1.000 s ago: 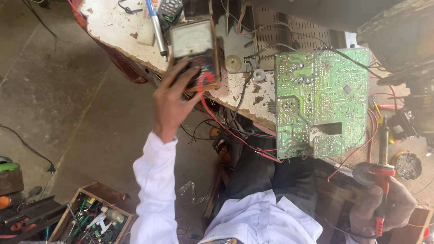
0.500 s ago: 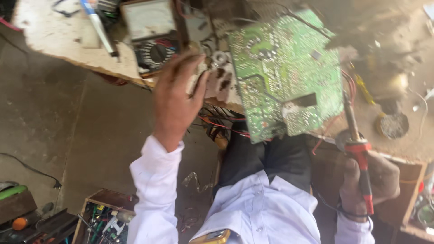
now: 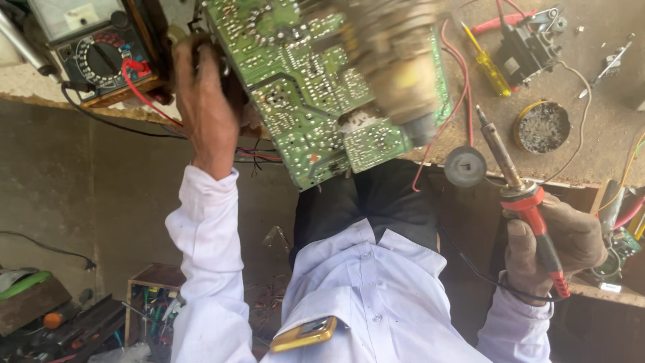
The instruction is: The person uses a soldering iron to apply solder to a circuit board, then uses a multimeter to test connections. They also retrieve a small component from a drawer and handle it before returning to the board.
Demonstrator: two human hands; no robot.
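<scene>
**Soldering iron in hand at a cluttered repair bench**

Head view: The right hand is clenched around the red plastic handle of a soldering iron, held just off the near edge of the bench. The iron's long axis runs on a diagonal, its thin metal shaft and tip pointing up and to the left toward the far side, the handle end trailing down to the right with a dark cord. The left hand reaches up to the left edge of a green circuit board; its fingers are hidden behind the board, so whether it grips cannot be told. The board is flat, rectangular and dotted with silvery solder points, overhanging the bench's near edge. Left of it lies an analogue multimeter with a round black dial and red lead. A round tin of grey, crusted material and a yellow-handled screwdriver lie on the worn, dusty surface at right.
</scene>
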